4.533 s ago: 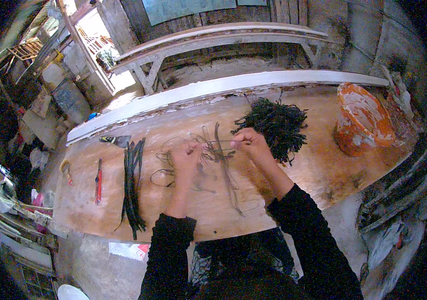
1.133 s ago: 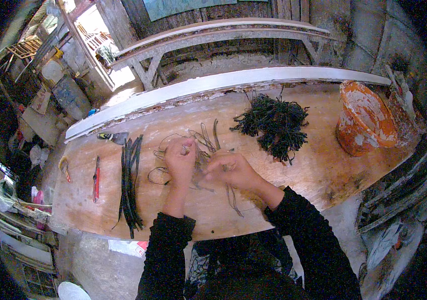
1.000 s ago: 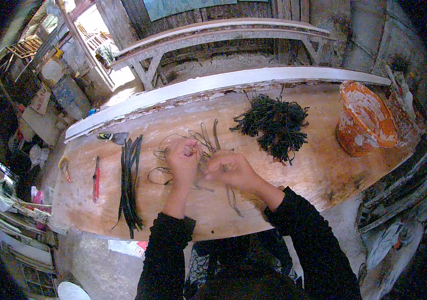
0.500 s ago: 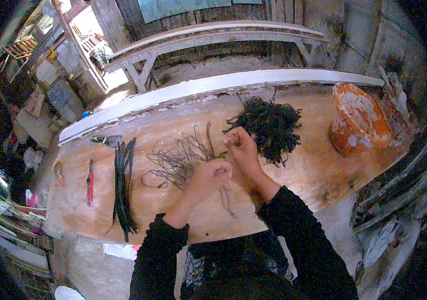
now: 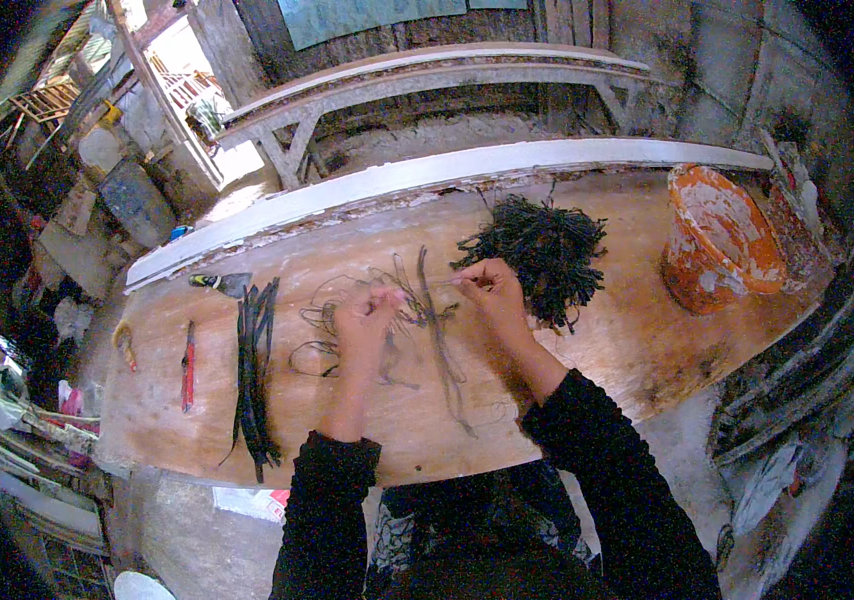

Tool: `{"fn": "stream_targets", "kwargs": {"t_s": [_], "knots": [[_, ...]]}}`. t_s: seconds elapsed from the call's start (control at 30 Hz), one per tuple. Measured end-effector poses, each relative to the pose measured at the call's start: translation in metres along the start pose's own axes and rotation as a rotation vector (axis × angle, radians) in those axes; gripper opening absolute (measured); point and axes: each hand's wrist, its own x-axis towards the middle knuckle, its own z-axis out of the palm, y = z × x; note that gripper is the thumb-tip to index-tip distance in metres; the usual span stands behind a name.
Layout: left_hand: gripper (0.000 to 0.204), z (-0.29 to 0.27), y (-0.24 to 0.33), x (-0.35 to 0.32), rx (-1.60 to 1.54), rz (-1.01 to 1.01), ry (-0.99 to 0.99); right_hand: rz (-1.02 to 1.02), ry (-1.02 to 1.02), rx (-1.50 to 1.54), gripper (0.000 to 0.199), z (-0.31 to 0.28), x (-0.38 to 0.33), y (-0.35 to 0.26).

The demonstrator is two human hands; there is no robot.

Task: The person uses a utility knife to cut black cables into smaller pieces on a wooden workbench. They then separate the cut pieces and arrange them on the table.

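My left hand point(image 5: 365, 312) is closed over a loose heap of thin looped strands point(image 5: 317, 352), its fingertips pinched and slightly blurred. To its right, my right hand point(image 5: 497, 292) pinches a thin pale strand that seems to stretch toward the left hand. Between and below the hands, a long dark strip point(image 5: 435, 340) lies lengthwise on the wooden board point(image 5: 367, 455). A thick pile of dark knotted strands point(image 5: 537, 255) sits just beyond the right hand. Left of the loops lies a bundle of flat black strips point(image 5: 255, 380).
On the board's left are a red-handled cutting tool point(image 5: 188, 370), a putty knife point(image 5: 222, 283) and a small curved tan object point(image 5: 125, 345). A plaster-smeared orange bucket point(image 5: 712, 245) stands at the right. A long white beam point(image 5: 427, 170) borders the far edge, with a bench point(image 5: 447, 72) behind it.
My hands have moved apart: the left has gone left and up over the loops, the right slightly right. More of the long dark strip now shows between them. The view has shifted slightly.
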Motion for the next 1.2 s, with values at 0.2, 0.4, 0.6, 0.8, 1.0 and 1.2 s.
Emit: {"fn": "stream_targets", "kwargs": {"t_s": [0.2, 0.4, 0.6, 0.8, 1.0, 1.2], "knots": [[0.01, -0.019, -0.008, 0.015, 0.35, 0.24, 0.217, 0.272, -0.501, 0.434, 0.008, 0.014, -0.027, -0.041], [0.01, -0.018, -0.006, 0.013, 0.306, 0.28, 0.258, 0.044, -0.68, 0.4, 0.009, 0.017, -0.034, -0.053], [0.009, -0.01, -0.011, 0.008, 0.276, 0.184, 0.182, 0.099, -0.736, 0.361, 0.007, 0.015, -0.034, -0.056], [0.01, 0.0, -0.003, 0.001, 0.376, 0.179, -0.002, 0.06, -0.418, 0.325, 0.008, 0.01, -0.024, -0.051], [0.012, 0.016, -0.015, -0.008, 0.196, 0.403, -0.473, 0.068, -0.019, -0.027, 0.017, 0.0, -0.005, -0.035], [0.012, 0.035, 0.01, -0.037, -0.1, -0.191, -0.665, 0.06, 0.037, -0.07, 0.014, 0.001, 0.002, -0.011]]}}
